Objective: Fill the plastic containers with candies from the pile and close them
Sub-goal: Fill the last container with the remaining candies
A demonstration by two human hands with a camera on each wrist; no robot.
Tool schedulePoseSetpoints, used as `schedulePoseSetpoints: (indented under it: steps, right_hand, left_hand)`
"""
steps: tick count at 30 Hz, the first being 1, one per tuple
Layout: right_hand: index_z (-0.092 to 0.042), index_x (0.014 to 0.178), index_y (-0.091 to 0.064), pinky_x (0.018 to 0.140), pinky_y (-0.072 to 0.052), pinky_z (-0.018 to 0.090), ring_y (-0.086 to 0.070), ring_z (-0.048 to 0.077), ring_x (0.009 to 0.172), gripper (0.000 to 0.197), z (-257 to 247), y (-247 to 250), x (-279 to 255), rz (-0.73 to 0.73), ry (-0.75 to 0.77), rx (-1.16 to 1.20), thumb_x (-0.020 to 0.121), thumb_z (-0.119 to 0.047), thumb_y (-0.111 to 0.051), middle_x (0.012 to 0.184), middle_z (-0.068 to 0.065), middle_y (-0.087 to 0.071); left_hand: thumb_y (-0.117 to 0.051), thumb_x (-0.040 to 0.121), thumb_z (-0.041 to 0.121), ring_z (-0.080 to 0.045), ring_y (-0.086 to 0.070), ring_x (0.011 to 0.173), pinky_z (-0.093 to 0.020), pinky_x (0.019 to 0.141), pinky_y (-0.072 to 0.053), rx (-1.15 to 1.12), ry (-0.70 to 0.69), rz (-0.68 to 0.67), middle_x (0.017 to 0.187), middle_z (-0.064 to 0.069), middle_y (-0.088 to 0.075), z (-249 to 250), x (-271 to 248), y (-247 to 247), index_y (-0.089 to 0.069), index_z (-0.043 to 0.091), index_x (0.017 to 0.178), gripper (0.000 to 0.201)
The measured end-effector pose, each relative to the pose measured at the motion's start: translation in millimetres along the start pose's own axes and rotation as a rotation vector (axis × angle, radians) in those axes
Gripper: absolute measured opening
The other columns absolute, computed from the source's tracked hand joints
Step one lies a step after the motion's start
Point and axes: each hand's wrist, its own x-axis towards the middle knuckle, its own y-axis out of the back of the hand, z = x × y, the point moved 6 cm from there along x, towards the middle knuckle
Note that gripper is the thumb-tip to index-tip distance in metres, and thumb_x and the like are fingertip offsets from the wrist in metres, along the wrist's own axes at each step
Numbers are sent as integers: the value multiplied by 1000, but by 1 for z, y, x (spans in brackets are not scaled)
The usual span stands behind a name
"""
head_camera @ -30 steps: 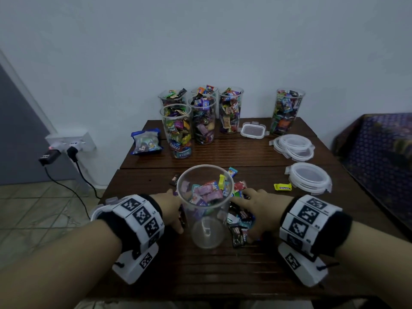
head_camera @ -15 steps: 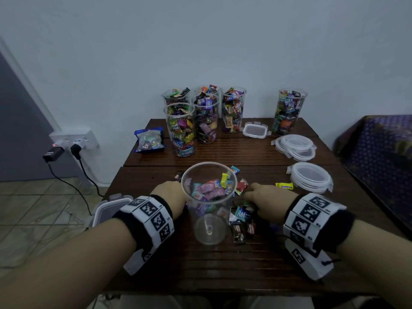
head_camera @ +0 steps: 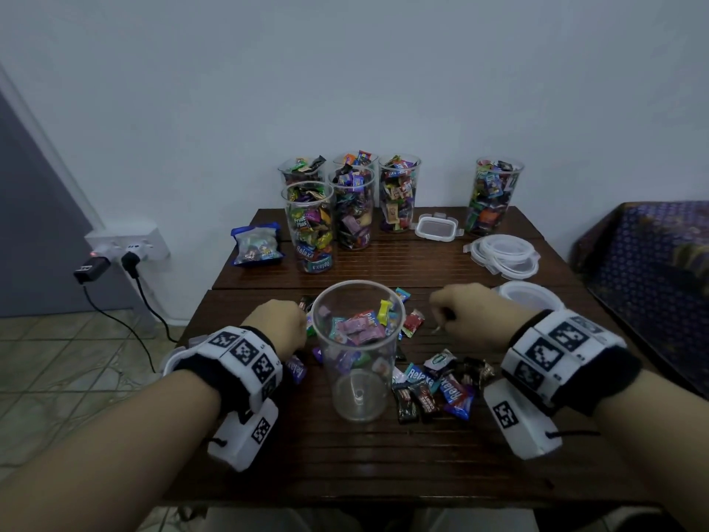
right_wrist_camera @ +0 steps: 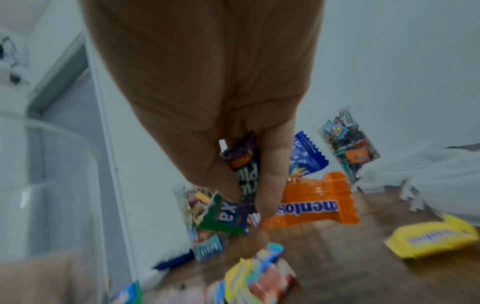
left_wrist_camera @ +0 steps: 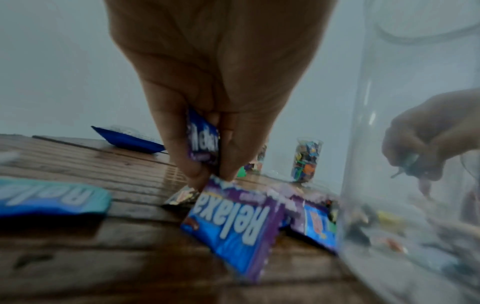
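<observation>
Wooden table (head_camera: 345,455); left hand (left_wrist_camera: 207,92) and right hand (right_wrist_camera: 207,102) each grip blurred candies; fingertips hidden.

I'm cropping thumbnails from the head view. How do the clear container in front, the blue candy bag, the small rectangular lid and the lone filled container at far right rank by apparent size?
1. Clear container, largest, though it is also nearest the camera.
2. Lone filled container.
3. Blue candy bag.
4. Small rectangular lid.

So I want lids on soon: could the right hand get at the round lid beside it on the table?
Probably yes: the round lid lies uncovered just beyond the right hand, but that hand holds candy wrappers to drop first.
</observation>
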Motion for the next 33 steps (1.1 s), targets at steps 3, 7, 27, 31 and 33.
schedulePoseSetpoints:
  steps: [3, 7, 27, 31, 33]
  right_hand:
    - [-25, 64, -42, 72, -41, 26, -52, 18, 83, 31, -5, 31, -7, 154, 30, 109, 84, -2, -51, 83, -1, -55]
    - [-14, 72, -52, 59, -35, 8, -48, 3, 67, 21, -27, 72, -26, 381, 130, 300, 79, 5, -54, 73, -7, -53]
    - [-17, 77, -50, 75, -40, 31, -48, 17, 80, 15, -115, 45, -29, 301, 476, 343, 77, -6, -59, 87, 0, -49]
    - [-17, 79, -54, 80, -43, 33, -52, 17, 83, 9, -116, 42, -30, 317, 484, 400, 80, -10, -60, 89, 1, -54]
    - [-12, 80, -60, 78, -45, 34, -55, 16, 81, 3, -112, 46, -34, 441, 479, 491, 78, -13, -57, 86, 2, -59]
  left_hand:
    - [-58, 91, 20, -22, -60, 91, -29, 76, -45, -198, 28, 70, 100, -8, -67, -11, -2, 10, -69, 10, 95, 15]
    - [-69, 83, 14, -12, -54, 76, -23, 69, -37, -514, 11, 287, 74, 7, -62, -25, -14, 30, -69, 16, 74, 9]
    - [-70, 78, 0, 7, -59, 66, -11, 71, -47, -1097, -326, 626, 64, 19, -68, -8, -67, 92, -67, 22, 68, 24]
    - [-70, 77, -3, 4, -61, 66, -13, 73, -49, -1132, -362, 616, 63, 16, -69, -2, -69, 91, -69, 25, 65, 30]
    - [-72, 75, 0, 1, -61, 67, -18, 75, -49, -1141, -373, 606, 65, 13, -69, -3, -68, 89, -72, 29, 60, 33]
